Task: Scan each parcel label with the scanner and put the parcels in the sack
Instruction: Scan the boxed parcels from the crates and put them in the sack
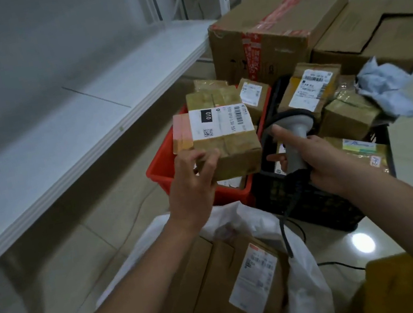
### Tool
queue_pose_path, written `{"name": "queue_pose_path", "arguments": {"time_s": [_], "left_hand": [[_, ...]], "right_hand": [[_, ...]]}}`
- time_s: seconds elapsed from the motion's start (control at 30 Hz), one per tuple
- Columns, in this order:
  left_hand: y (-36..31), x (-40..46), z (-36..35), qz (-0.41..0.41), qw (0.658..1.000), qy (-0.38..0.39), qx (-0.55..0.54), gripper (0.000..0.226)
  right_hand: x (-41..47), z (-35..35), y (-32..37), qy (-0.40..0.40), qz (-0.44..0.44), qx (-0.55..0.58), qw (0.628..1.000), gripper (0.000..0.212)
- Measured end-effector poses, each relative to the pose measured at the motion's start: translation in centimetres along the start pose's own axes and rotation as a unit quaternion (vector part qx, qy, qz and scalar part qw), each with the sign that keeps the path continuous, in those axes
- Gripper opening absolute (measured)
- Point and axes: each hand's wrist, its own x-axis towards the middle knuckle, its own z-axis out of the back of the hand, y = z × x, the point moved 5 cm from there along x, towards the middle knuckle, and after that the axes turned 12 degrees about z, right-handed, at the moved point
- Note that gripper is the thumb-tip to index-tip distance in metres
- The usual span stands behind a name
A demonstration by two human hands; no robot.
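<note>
Parcel (224, 136) — a brown taped box with a white barcode label (221, 120) facing up — is held above the red crate (164, 174), a little to 10 o'clock of the picture's middle. The left hand (192, 178) grips its near edge from below, fingers (208, 165) curled up round the corner. The right hand (324, 160) holds the grey handheld scanner (293, 138) at 3 o'clock of the parcel, over the black crate (319, 205); its fingers wrap the handle and the forefinger lies stretched along the head toward the trigger.

The step in hand looks like the scan itself: label turned up, scanner close beside it. The scanner's window seems aimed more downward than at the label, so the next move likely calls for tilting the head toward the barcode, or tipping the parcel toward it, then pressing the trigger.

After that the parcel belongs at 6 o'clock, in the white sack (296, 264), where another labelled box (250, 286) already lies — more parcels wait in both crates.
</note>
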Motion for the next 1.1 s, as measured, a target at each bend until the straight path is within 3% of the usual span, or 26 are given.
{"name": "queue_pose_path", "arguments": {"time_s": [0.07,0.1,0.17,0.2,0.27,0.33,0.4,0.53,0.6,0.63,0.7,0.73,0.87,1.0,1.1], "left_hand": [[-1.9,-0.7,0.2,-0.032,0.999,-0.011,0.001,0.076],[-2.8,-1.0,0.2,-0.047,0.999,-0.017,-0.002,0.072],[-4.0,-1.5,0.2,-0.066,0.998,-0.018,-0.007,0.066],[-4.2,-1.6,0.1,-0.069,0.998,-0.009,-0.007,0.067],[-4.0,-1.8,-0.1,-0.060,0.997,0.047,-0.026,0.072],[-3.3,-1.6,-0.3,0.022,0.985,0.143,-0.092,0.069],[-2.5,-1.4,0.1,0.154,0.956,0.186,-0.168,0.063],[0.3,-0.1,1.6,0.362,0.892,0.156,-0.223,0.066],[1.5,-0.4,1.2,0.452,0.819,0.225,-0.274,0.054],[1.6,-1.0,0.6,0.489,0.764,0.280,-0.313,0.042],[1.3,-2.8,-0.4,0.524,0.668,0.375,-0.373,0.028],[1.1,-3.6,-0.7,0.526,0.643,0.398,-0.389,0.031],[0.9,-4.5,-1.1,0.544,0.603,0.376,-0.446,0.057],[2.0,-4.3,-0.8,0.595,0.598,0.317,-0.434,0.040],[3.7,-5.2,-0.4,0.650,0.570,0.239,-0.442,0.031]], "right_hand": [[-0.8,0.0,-0.2,0.002,-0.008,0.008,1.000,0.119],[-1.0,-0.1,-0.3,0.009,-0.012,0.014,1.000,0.113],[-1.6,-0.2,-0.3,0.015,-0.007,0.015,1.000,0.068],[-1.6,-0.1,-0.5,0.011,-0.011,0.011,1.000,0.057],[-1.3,0.6,-1.0,0.002,-0.017,-0.006,1.000,0.064],[-0.7,1.4,-1.0,-0.004,-0.005,-0.055,0.998,0.090],[0.1,2.3,-0.4,0.018,0.027,-0.153,0.988,0.109],[0.5,3.1,2.0,0.180,0.075,-0.314,0.929,0.102],[0.1,3.4,2.4,0.241,0.072,-0.359,0.899,0.101],[0.0,3.5,2.4,0.256,0.074,-0.367,0.891,0.099],[-0.4,3.7,2.2,0.275,0.079,-0.372,0.883,0.094],[-0.5,3.8,2.2,0.279,0.080,-0.375,0.880,0.092],[-0.5,4.5,1.8,0.279,0.057,-0.355,0.890,0.090],[0.2,5.1,2.1,0.187,0.076,-0.349,0.915,0.061],[0.8,6.0,2.4,0.113,0.072,-0.278,0.951,0.044]]}}
